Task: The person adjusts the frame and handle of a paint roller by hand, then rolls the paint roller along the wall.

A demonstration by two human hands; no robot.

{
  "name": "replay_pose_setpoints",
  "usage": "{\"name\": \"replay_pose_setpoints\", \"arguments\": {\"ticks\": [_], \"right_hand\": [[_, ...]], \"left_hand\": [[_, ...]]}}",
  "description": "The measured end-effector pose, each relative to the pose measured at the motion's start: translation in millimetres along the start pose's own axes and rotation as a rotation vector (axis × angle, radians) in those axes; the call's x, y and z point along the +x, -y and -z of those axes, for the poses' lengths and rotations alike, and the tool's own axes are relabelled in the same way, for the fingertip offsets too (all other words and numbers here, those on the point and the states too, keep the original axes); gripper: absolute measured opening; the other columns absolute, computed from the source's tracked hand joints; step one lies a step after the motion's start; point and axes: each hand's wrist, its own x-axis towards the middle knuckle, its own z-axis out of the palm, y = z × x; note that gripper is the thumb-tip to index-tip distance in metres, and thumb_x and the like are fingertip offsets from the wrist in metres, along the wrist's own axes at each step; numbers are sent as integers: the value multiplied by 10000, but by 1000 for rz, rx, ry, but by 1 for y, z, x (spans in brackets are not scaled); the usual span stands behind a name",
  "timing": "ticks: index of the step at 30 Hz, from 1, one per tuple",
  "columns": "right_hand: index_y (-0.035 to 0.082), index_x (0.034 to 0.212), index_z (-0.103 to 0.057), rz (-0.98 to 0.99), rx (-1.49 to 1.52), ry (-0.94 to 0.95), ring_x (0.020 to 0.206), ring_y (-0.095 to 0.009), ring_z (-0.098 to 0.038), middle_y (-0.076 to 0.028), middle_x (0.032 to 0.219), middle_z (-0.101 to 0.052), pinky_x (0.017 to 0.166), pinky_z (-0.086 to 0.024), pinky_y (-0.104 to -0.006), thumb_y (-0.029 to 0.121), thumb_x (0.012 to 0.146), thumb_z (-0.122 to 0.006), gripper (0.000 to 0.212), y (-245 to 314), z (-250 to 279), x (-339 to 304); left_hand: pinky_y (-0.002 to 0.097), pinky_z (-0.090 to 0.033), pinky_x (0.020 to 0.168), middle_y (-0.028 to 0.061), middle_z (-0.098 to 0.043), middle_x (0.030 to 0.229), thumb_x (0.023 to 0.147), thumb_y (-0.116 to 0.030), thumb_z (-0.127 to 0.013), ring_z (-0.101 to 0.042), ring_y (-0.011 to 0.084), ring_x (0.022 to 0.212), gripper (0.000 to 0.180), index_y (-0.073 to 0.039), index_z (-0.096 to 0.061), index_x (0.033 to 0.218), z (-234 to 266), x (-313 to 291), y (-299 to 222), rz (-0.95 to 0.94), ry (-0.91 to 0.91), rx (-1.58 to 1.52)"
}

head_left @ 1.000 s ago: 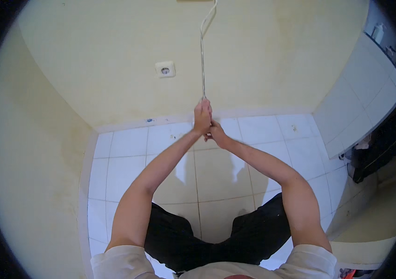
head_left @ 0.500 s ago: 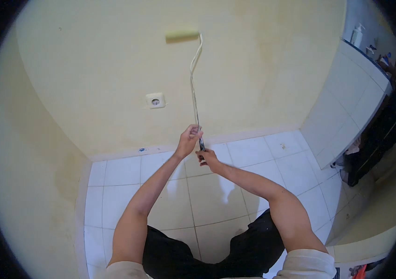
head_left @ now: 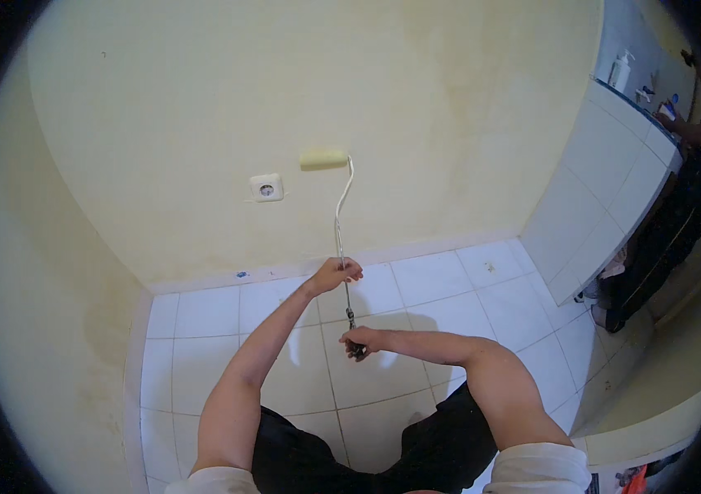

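Paint roller [head_left: 323,160]: head view; at the wall [head_left: 466,165], beyond the grip.
Sleeve [head_left: 317,160]: pale-yellow cylinder, lying crosswise, extending left from the rod.
Rod [head_left: 337,220]: slim, bent, whitish; long axis runs from grip toward wall.
Right hand [head_left: 362,338]: closed around dark handle [head_left: 350,315], mostly covered.
Left hand [head_left: 336,275]: curled at rod, ahead of right hand; closure cannot be told.

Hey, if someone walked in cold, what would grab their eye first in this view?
Most likely the pale yellow paint roller at the cream wall, just right of the white wall socket. Its thin rod runs down past the left hand to a dark handle in the right hand. Then, at the far right, a person in dark clothes beside a white-tiled counter.
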Motion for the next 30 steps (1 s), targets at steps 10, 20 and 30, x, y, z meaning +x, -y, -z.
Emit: {"name": "replay_pose_setpoints", "arguments": {"ticks": [10, 20, 30], "right_hand": [[100, 827, -559, 14, -86, 80, 698, -204, -646, -49, 773, -634, 674, -540, -473, 360, 883, -587, 268, 1, -21, -9], [100, 784, -623, 344, -44, -87, 709, -176, -638, -50, 749, -662, 661, -505, -415, 295, 812, -628, 198, 14, 2, 2], [22, 643, -566, 505, 90, -352, 498, -188, -571, -88, 591, -582, 486, -496, -338, 203, 769, -659, 239, 23, 30, 13]], "left_hand": [[308, -516, 754, 58, -633, 897, 1000, -334, -422, -612, 135, 789, 378, -42, -538, 1210, 8, 8, -46, 38, -313, -441], [292, -539, 788, 86, -666, 1011, 958, -252, -560, -630, 121, 857, 318, -12, -597, 1164, -23, 22, -87, -48, -220, -273], [282, -556, 772, 122, -690, 1025, 859, -137, -698, -678, 163, 896, 327, 19, -619, 1136, -31, 30, -81, -35, -449, -209]]}}
